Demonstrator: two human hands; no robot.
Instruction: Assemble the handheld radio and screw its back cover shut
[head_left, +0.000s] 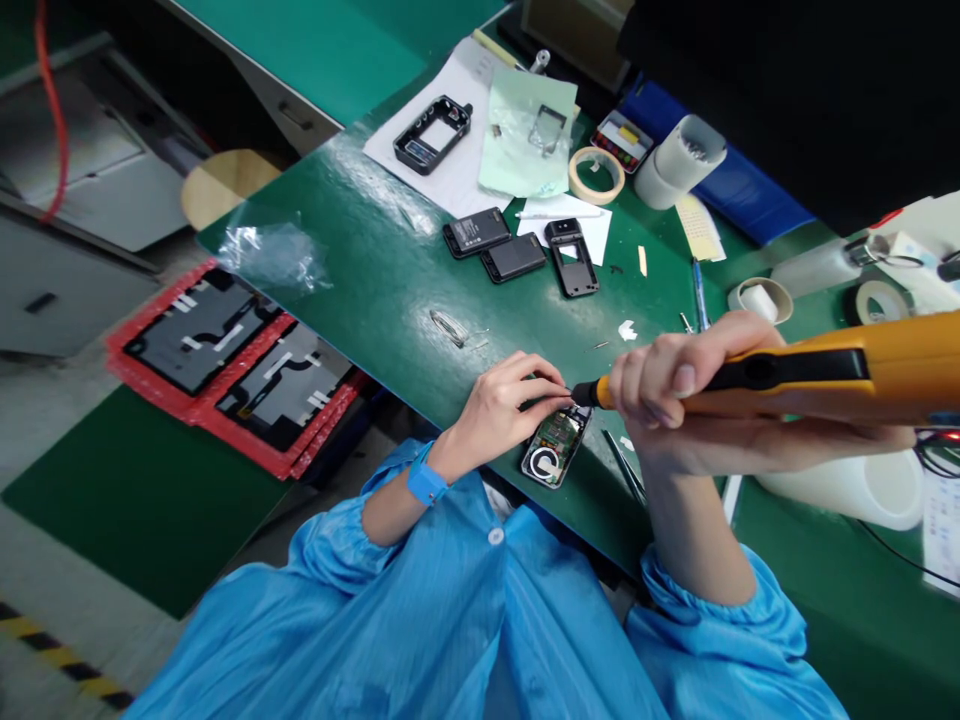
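Note:
My right hand (667, 375) is wrapped round an orange and black electric screwdriver (795, 375). Its dark nose points left, at the top end of an opened handheld device (555, 440) with a bare green circuit board and a white ring. Beside that nose, my left hand (517, 400) has thumb and fingers pinched together over the device's upper edge; what is between them is too small to make out. Tweezers (625, 465) lie just right of the device. Beyond my hands lie two black battery packs (478, 232) and a black back housing (572, 257).
Farther back, a black device frame (433, 134) lies on paper near a green sheet (527, 130), a tape roll (596, 176) and a white cup (680, 160). A plastic bag (271, 257) lies at the table's left corner. Red-wrapped panels (196, 408) sit below the table edge.

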